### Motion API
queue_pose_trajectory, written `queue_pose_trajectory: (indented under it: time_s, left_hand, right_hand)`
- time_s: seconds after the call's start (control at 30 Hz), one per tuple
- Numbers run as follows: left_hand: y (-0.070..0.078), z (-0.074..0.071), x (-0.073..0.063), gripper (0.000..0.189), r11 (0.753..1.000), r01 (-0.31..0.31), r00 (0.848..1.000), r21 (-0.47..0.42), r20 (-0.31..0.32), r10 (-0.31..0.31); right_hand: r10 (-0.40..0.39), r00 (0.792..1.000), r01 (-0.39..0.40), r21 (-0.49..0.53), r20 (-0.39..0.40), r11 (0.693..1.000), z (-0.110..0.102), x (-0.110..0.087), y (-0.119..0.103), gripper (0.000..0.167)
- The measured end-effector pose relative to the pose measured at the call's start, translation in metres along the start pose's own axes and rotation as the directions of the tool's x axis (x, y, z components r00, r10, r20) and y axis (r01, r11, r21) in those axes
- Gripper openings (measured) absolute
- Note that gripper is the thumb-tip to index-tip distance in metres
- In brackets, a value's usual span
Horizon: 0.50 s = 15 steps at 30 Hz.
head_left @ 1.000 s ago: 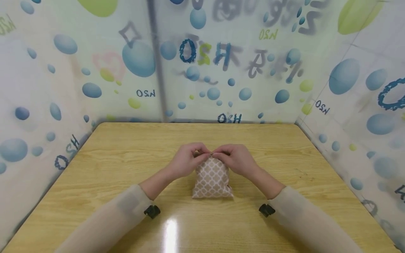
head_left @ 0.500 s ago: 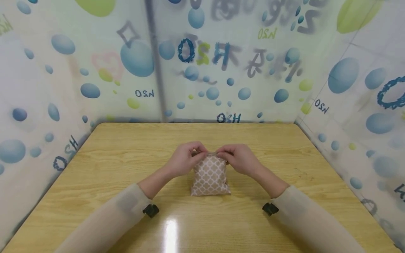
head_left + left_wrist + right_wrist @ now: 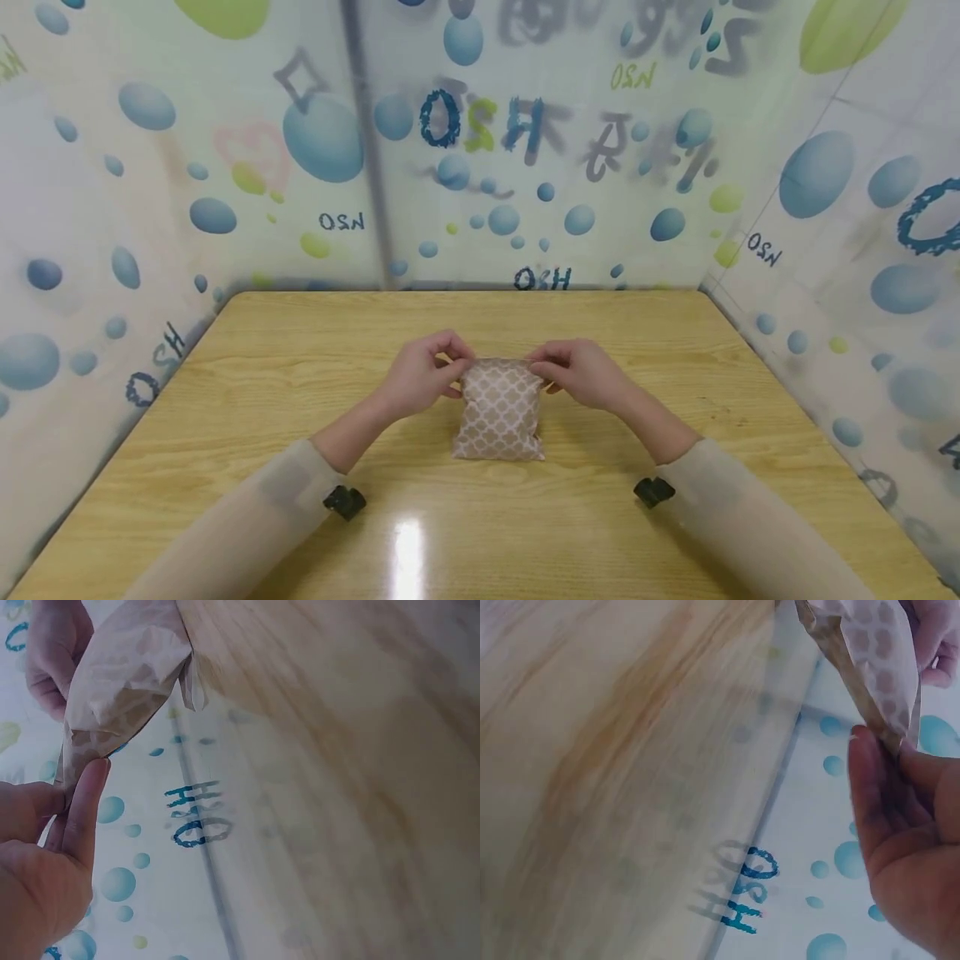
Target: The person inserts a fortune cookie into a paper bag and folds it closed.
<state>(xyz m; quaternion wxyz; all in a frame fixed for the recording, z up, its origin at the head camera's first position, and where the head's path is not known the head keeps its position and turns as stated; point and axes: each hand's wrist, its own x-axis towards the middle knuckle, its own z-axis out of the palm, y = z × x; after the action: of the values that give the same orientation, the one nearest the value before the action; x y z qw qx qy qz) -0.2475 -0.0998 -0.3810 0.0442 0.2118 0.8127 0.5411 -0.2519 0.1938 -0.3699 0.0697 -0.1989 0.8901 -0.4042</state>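
Observation:
A small tan paper bag [image 3: 498, 412] with a white lattice pattern stands upright on the table, its body puffed out. My left hand [image 3: 422, 377] pinches the top left corner of the bag between thumb and fingers. At the top right corner, my right hand [image 3: 583, 375] pinches the paper in the same manner. Between the two hands the top edge runs nearly straight across. The left wrist view shows the bag [image 3: 131, 671] from its side, narrowing to the pinched corner. What the bag contains is hidden.
The bag stands on a wooden table [image 3: 300, 350]. Walls [image 3: 480, 167] printed with blue and green bubbles enclose its back and both sides. A dark clip-like device [image 3: 345, 502] sits under the left cuff, another dark device [image 3: 654, 492] under the right. Light glares on the front tabletop.
My hands have moved apart, from meeting at the middle of the bag's top to its two corners. The top edge has spread from a gathered point into a wide line.

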Motion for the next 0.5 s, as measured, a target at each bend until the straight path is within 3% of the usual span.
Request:
queue_pose_trajectory:
  time_s: [0.3,0.5]
  left_hand:
    - [0.0001,-0.0009,0.0042,0.006,1.000,0.006,1.000,-0.004,-0.005,-0.006]
    - [-0.0006,-0.0024,0.0038,0.008,0.999,0.015,1.000,0.028,-0.027,-0.015]
  right_hand:
    - [0.006,0.994,-0.006,0.005,-0.108,1.000,0.0012,-0.0027,0.0009,0.020]
    - [0.026,0.997,-0.019,0.108,-0.070,0.994,0.0006,-0.0007,0.0030,0.023]
